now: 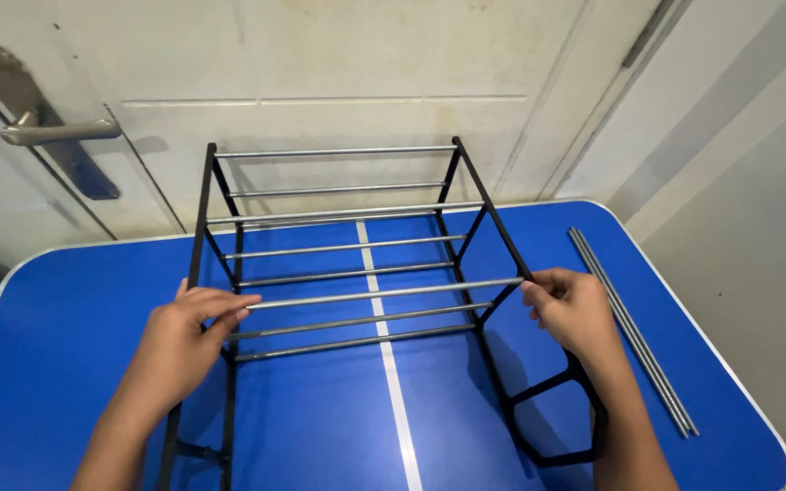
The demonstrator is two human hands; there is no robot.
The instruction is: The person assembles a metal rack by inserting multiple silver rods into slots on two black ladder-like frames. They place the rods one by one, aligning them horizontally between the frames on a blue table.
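Two hands grip one silver rod (384, 294) at its ends: left hand (179, 341) pinching it against the left black frame (200, 236), right hand (575, 309) closed on it at the right frame (488, 218). Eight more rods span the rack on the blue table (47, 345); three loose rods (634, 332) lie right.

Blue table (65, 318), white door (338, 55) — metal handle (56, 132)
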